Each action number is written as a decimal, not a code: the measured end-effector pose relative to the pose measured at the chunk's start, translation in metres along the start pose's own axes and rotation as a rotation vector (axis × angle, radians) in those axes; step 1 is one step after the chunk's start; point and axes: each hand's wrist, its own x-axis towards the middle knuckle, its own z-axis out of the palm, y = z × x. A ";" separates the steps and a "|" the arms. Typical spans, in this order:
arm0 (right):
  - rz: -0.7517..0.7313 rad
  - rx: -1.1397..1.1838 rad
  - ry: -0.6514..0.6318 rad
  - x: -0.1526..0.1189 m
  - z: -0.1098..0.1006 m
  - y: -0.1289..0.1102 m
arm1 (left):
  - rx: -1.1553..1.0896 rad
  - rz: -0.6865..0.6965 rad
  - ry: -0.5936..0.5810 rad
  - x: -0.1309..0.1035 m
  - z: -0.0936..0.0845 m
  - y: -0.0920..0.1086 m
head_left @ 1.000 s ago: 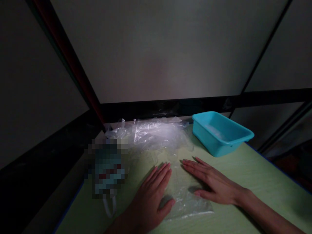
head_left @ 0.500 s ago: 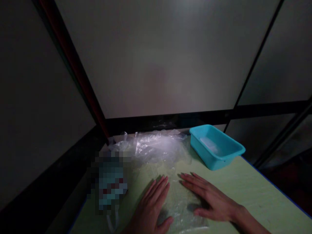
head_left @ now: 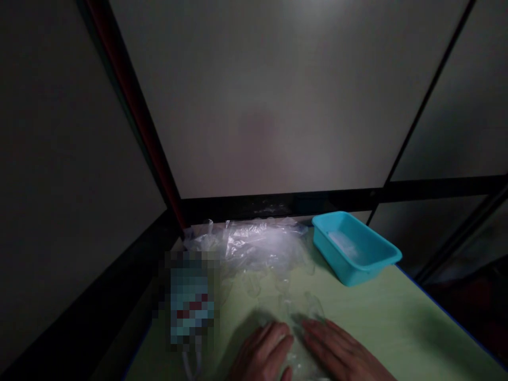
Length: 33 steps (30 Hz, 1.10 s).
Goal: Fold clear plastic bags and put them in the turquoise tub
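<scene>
A thin clear plastic bag (head_left: pixel 296 362) lies on the pale green tabletop, its loop-like ends reaching past my fingertips. On its left side my left hand (head_left: pixel 264 352) has bent fingers, with the thumb low beneath them; the bag's film appears bunched at them, though the contact is partly hidden. My right hand (head_left: pixel 341 349) rests on the bag's right side, fingers stretched forward and slightly blurred. Both hands are cut off by the bottom edge of the view. Beyond them, a crumpled pile of clear plastic bags (head_left: pixel 262 246) lies at the back of the table.
A turquoise plastic basin (head_left: pixel 349 270) stands at the back right with something whitish inside. To the left is a blurred-out bluish item (head_left: pixel 190 301) with a pale strap loop. The green table (head_left: pixel 413 323) has a blue edge and meets pale panels (head_left: pixel 278 106) behind.
My left hand has gone from flat to bent fingers. Both hands have moved down toward the near edge, and the bag between them looks narrower. The view has shifted slightly.
</scene>
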 end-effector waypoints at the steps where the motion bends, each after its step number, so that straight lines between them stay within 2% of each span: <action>1: 0.014 -0.054 0.007 -0.001 0.006 -0.001 | 0.033 -0.011 0.027 0.002 0.003 0.004; 3: 0.036 -0.114 0.042 -0.002 0.020 -0.004 | 0.098 -0.007 0.063 0.005 0.011 0.011; 6: 0.001 -0.159 0.097 -0.002 0.037 -0.007 | 0.158 0.050 0.055 0.006 0.026 0.016; 10: -0.037 -0.214 0.110 -0.004 0.043 -0.010 | 0.189 0.079 0.029 -0.002 0.035 0.014; 15: -0.008 -0.179 0.044 -0.006 0.039 -0.011 | 0.168 0.057 -0.004 -0.009 0.032 0.009; 19: 0.073 0.024 -0.013 -0.011 0.031 -0.010 | 0.076 0.053 -0.066 -0.010 0.022 0.010; 22: 0.141 0.262 -0.010 -0.021 0.014 -0.010 | -0.044 -0.044 -0.090 -0.014 0.010 0.012; 24: 0.187 0.342 0.005 -0.028 0.001 -0.010 | -0.094 -0.123 -0.042 -0.020 0.005 0.012; 28: 0.220 0.270 -0.035 -0.037 -0.013 -0.011 | -0.092 -0.064 0.061 -0.036 0.002 0.005; 33: 0.147 -0.046 -0.067 -0.033 -0.006 -0.010 | -0.016 0.024 0.058 -0.038 -0.001 0.001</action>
